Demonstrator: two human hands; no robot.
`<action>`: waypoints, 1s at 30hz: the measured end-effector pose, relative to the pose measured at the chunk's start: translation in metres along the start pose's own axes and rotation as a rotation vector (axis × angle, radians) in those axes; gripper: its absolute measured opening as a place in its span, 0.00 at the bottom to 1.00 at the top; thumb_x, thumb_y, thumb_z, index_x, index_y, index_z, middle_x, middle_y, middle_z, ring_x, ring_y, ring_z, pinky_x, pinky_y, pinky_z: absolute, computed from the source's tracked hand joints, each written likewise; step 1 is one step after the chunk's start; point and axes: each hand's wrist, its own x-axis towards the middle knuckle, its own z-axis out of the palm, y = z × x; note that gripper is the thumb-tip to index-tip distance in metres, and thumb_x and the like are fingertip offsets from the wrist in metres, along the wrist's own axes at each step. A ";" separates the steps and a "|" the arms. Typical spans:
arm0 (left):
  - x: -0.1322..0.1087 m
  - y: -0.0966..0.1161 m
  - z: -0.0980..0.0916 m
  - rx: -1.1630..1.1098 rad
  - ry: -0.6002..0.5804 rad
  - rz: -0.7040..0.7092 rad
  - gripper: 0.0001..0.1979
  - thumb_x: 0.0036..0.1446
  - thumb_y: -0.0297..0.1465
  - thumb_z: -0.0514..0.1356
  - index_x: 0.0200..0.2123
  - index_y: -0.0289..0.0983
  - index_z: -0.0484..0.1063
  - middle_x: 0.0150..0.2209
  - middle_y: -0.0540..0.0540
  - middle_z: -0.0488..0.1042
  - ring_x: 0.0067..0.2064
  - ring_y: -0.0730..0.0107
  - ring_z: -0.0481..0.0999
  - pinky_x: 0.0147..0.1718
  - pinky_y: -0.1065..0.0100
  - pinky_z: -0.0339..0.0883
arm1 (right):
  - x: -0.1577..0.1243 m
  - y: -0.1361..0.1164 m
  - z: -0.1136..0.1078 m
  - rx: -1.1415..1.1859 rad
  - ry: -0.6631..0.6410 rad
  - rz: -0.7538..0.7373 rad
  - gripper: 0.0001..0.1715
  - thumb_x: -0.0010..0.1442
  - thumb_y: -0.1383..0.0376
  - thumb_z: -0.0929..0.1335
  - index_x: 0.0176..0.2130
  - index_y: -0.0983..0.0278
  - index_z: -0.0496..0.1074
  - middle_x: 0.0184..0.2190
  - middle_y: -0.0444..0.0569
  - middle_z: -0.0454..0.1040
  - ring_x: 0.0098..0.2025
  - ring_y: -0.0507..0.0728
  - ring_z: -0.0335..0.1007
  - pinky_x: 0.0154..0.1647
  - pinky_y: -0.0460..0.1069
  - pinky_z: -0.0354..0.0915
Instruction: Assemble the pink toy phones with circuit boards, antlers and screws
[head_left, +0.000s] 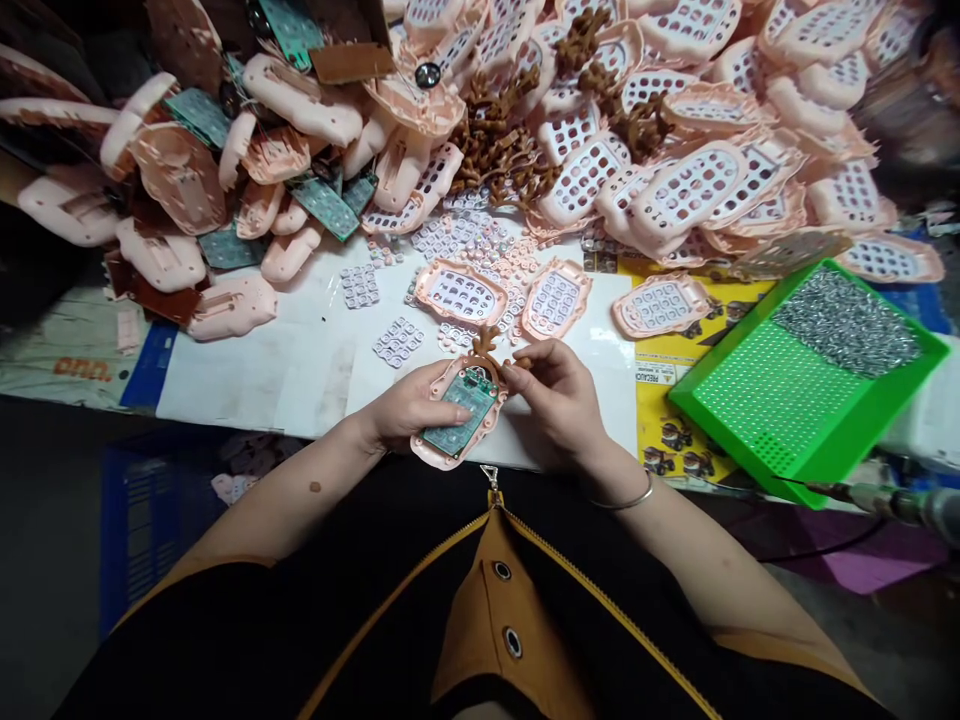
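- Inward from both sides, left forearm (300, 495) and right forearm (667, 540) angled toward the middle.
- Left hand (411, 408) laid palm-down and closed, fingers wrapped over a green circuit board (465, 412) seated in a pink plastic phone-shaped casing (437, 452), casing gripped just above a white paper sheet (262, 370).
- Right hand (559, 400) curled, fingertips (517, 368) pinching a small brown antler-shaped plastic piece (487, 345) at the casing's top edge.
- Thin silver bangle (622, 497) worn on the right wrist.
- Farther off, white keypad sheets (397, 342), a heaped pile of pink casings (675, 190), and a bright green perforated tray (795, 380) beside a yellow printed sheet (667, 430).
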 end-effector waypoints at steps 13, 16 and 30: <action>0.000 0.001 0.003 -0.056 -0.035 0.040 0.26 0.46 0.28 0.69 0.49 0.32 0.69 0.36 0.39 0.79 0.34 0.62 0.79 0.32 0.66 0.72 | 0.000 -0.006 -0.002 0.346 -0.060 0.280 0.22 0.46 0.54 0.79 0.32 0.60 0.69 0.25 0.39 0.73 0.26 0.50 0.69 0.30 0.47 0.68; 0.000 0.000 0.007 -0.019 0.033 0.053 0.25 0.46 0.29 0.69 0.49 0.32 0.69 0.36 0.41 0.78 0.34 0.64 0.78 0.32 0.67 0.72 | -0.005 -0.006 0.001 0.326 0.001 0.226 0.21 0.48 0.53 0.78 0.31 0.59 0.69 0.25 0.39 0.73 0.27 0.50 0.69 0.31 0.47 0.69; -0.003 0.000 0.000 0.021 -0.061 0.004 0.26 0.44 0.30 0.70 0.48 0.32 0.71 0.36 0.39 0.79 0.34 0.62 0.78 0.32 0.66 0.71 | -0.007 -0.001 -0.012 0.177 -0.085 0.075 0.16 0.51 0.56 0.77 0.31 0.60 0.70 0.25 0.42 0.74 0.27 0.52 0.71 0.31 0.49 0.68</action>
